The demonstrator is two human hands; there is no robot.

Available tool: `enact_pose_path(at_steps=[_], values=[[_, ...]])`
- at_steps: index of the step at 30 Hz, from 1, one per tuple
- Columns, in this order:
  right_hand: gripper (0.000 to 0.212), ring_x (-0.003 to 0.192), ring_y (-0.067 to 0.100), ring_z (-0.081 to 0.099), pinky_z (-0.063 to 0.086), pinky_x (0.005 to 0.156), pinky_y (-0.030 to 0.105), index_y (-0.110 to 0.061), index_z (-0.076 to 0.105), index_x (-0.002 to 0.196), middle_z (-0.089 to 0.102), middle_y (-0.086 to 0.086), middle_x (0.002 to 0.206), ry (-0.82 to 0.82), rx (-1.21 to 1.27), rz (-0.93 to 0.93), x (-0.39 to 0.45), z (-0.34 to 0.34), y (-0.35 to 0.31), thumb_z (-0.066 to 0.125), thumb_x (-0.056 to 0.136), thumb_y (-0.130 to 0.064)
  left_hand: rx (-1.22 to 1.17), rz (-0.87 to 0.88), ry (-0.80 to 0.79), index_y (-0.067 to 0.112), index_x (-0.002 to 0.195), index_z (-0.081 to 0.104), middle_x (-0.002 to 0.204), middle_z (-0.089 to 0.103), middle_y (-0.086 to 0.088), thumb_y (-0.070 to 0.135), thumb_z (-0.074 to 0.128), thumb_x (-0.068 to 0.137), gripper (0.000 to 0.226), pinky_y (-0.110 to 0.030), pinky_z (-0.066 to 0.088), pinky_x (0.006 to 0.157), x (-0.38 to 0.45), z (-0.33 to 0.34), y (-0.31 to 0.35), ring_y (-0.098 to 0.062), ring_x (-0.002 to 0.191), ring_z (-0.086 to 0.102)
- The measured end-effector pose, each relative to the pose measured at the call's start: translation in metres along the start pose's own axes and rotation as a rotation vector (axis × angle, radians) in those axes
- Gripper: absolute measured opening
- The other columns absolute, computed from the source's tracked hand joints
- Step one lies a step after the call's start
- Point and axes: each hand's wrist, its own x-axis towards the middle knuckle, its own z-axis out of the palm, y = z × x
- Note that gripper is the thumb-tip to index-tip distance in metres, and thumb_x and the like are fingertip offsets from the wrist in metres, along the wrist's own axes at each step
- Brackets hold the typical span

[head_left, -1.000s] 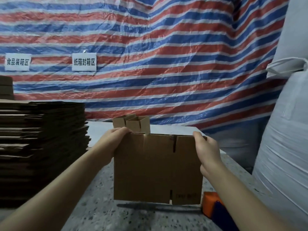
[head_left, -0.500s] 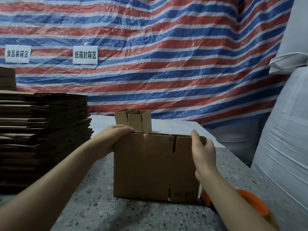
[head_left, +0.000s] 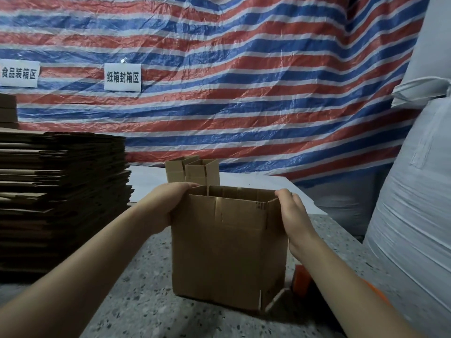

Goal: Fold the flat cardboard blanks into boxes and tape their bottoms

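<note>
A brown cardboard box (head_left: 227, 250) stands on the speckled table (head_left: 136, 289), spread open into a square tube with its top flaps up. My left hand (head_left: 168, 203) grips its upper left corner, fingers curled over the rim. At the upper right corner my right hand (head_left: 292, 215) holds the edge, fingers against the side panel. A tall stack of flat cardboard blanks (head_left: 61, 198) sits on the table at the left. An orange tape dispenser (head_left: 301, 280) lies just right of the box, partly hidden behind my right forearm.
Two small opened boxes (head_left: 192, 170) stand behind the one I hold, on a white sheet (head_left: 256, 189). A striped tarp (head_left: 244, 93) with two paper signs hangs at the back. Large white sacks (head_left: 415, 215) crowd the right side.
The flat blank has been pushed open into a square tube and now stands on the table. Both hands stayed on its top corners and moved closer together.
</note>
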Motion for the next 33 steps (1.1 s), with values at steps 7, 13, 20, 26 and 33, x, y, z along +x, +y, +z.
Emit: enact_pose_path(at_steps=[7,13,20,26,33], values=[[0.04,0.104,0.019,0.067,0.05,0.098,0.046,-0.025,0.063,0.111,0.073,0.001,0.105,-0.278,0.124,-0.032,-0.003,-0.011,0.003,0.029,0.105,-0.046,0.019,0.072,-0.054,0.023,0.108,0.066,0.11,0.069,-0.006,0.053,0.043,0.1,0.039,-0.047,0.033,0.113,-0.013,0.02,-0.014,-0.021,0.111,0.06],[0.044,0.116,0.025,0.063,0.054,0.094,0.043,-0.025,0.053,0.134,0.066,0.005,0.127,-0.313,0.225,-0.02,0.002,-0.018,0.008,0.026,0.105,-0.044,-0.178,0.102,-0.113,0.032,0.147,0.042,0.151,0.045,-0.007,0.052,0.043,0.1,0.051,-0.046,0.036,0.113,-0.01,0.017,-0.024,-0.026,0.133,0.05],[0.04,0.098,0.015,0.073,0.059,0.073,0.029,-0.033,0.061,0.122,0.073,-0.001,0.112,-0.255,0.23,-0.025,0.003,-0.013,0.01,0.029,0.105,-0.051,-0.357,-0.014,-0.107,0.034,0.109,0.059,0.1,0.076,-0.004,0.062,0.055,0.091,0.033,-0.025,0.055,0.052,-0.012,0.026,-0.027,-0.025,0.084,0.075],[0.056,0.083,0.02,0.075,0.059,0.062,0.029,-0.028,0.079,0.091,0.076,0.01,0.09,-0.273,0.367,-0.099,-0.005,-0.011,0.024,0.034,0.094,-0.06,-0.324,0.133,-0.09,0.03,0.097,0.074,0.087,0.076,-0.006,0.024,0.05,0.103,0.025,-0.026,0.058,0.053,-0.009,0.027,-0.043,-0.018,0.073,0.074],[0.059,0.09,0.022,0.076,0.059,0.063,0.028,-0.03,0.08,0.095,0.077,0.009,0.098,-0.264,0.424,-0.111,-0.004,-0.008,0.031,0.026,0.105,-0.052,-0.356,0.164,-0.181,0.023,0.09,0.077,0.089,0.075,-0.012,0.032,0.056,0.098,0.024,-0.027,0.058,0.056,-0.004,0.022,-0.05,-0.019,0.073,0.073]])
